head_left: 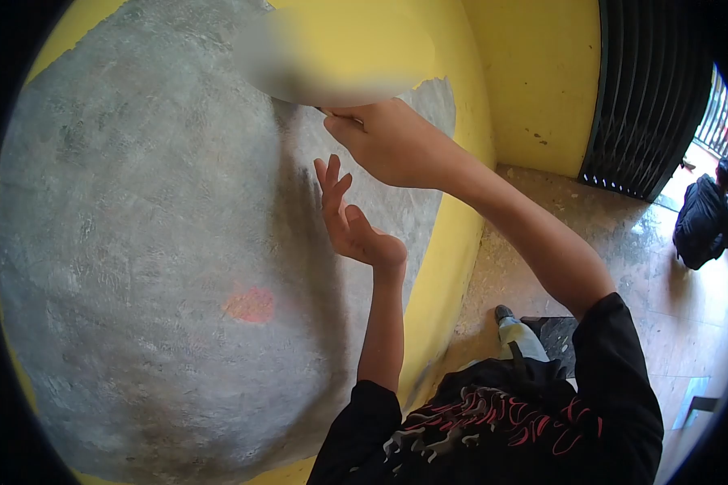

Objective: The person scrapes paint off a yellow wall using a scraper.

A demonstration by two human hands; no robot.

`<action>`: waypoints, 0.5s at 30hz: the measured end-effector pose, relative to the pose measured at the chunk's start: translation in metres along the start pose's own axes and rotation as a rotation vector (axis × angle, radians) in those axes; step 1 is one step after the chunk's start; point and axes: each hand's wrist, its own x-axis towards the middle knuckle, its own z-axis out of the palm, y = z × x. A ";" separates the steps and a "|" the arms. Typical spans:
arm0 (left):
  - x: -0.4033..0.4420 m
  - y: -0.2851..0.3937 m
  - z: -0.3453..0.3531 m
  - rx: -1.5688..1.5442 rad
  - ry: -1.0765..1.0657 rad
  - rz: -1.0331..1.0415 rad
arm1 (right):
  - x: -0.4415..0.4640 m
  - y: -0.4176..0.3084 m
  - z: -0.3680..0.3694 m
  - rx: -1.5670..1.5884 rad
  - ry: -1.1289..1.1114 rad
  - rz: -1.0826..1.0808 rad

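My left hand [349,218] is raised in front of a grey plastered wall patch [137,202], its fingers spread and nothing in them. Above it, my right hand [392,145] is closed in a grip with the thumb pressed against the fingers. A small dark tip of something shows at its finger end, but a blurred oval hides the rest, so its kind cannot be made out. A pinkish-orange smudge [251,305] marks the grey surface below and left of my hands. I cannot tell whether either hand touches the wall.
Yellow paint [534,81] borders the grey patch and covers the adjoining wall. A black folding metal gate [639,97] stands at the upper right. Beyond it, a person in dark clothing [701,222] is low near the tiled floor [623,323]. A dark mat [554,339] lies by my foot.
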 end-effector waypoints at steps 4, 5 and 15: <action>-0.005 0.000 0.002 -0.016 -0.028 -0.004 | -0.002 0.002 -0.005 -0.049 0.001 0.001; -0.004 -0.001 0.003 -0.029 -0.029 0.005 | 0.004 0.010 -0.004 -0.042 -0.010 -0.046; -0.011 0.002 -0.005 0.017 -0.031 -0.041 | -0.006 0.006 0.001 0.047 0.000 0.027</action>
